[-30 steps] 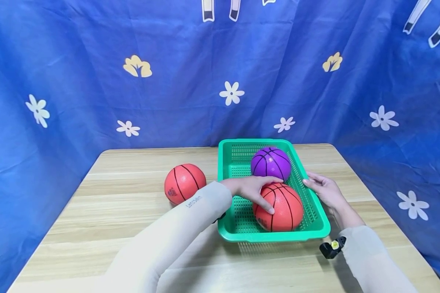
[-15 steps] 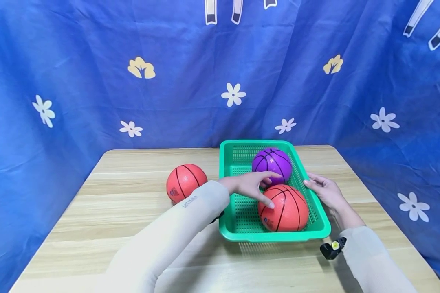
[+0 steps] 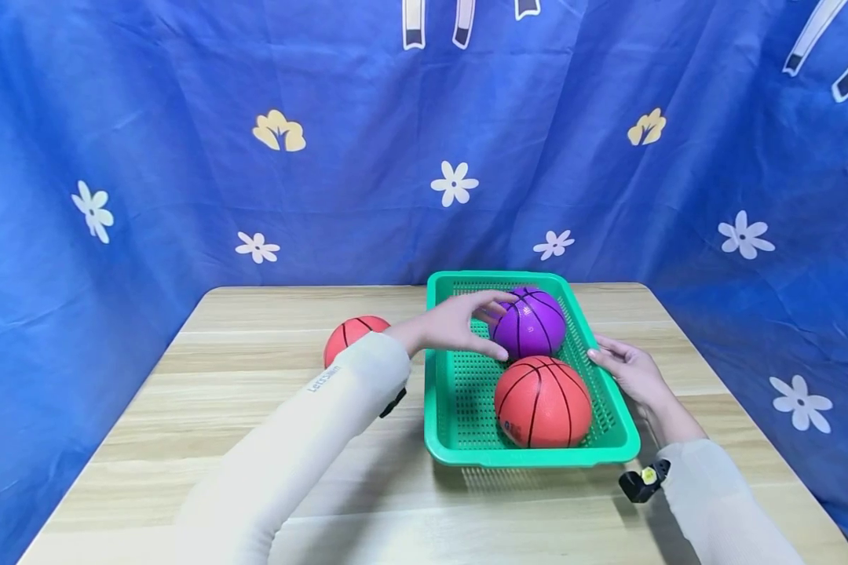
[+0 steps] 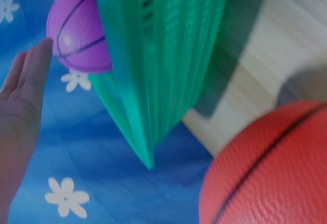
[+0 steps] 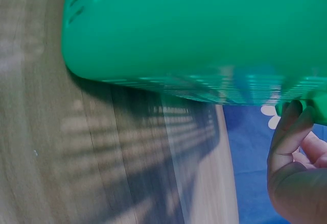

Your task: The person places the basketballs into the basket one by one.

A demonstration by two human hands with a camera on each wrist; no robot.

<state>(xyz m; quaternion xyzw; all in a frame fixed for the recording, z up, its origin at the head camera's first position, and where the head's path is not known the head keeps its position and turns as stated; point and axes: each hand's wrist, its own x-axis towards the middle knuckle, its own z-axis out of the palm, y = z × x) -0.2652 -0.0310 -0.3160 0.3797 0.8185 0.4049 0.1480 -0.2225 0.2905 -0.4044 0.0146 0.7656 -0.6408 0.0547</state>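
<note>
A green plastic basket [image 3: 537, 457] holds two small basketballs: a purple basketball [image 3: 540, 329] toward the back and a red basketball [image 3: 544, 404] at the front. Over the basket, my left hand [image 3: 452, 323] has its thumb and fingers spread, with fingertips beside the purple ball and nothing gripped. The left wrist view shows those fingers [image 4: 38, 63] extended next to that ball. My right hand [image 3: 632, 375] pinches the basket's right rim, thumb on top; its fingers [image 5: 288, 137] curl beneath the rim in the right wrist view.
Another red basketball [image 3: 349, 339] sits on the wooden table [image 3: 254, 337] left of the basket, partly covered by the left sleeve [image 3: 353, 384]. A blue curtain [image 3: 353, 173] with white flowers stands behind and along both sides.
My left hand has let go of the red basketball in the basket and moved up and left toward the purple one. That red ball shifted slightly right. My right hand keeps its grip.
</note>
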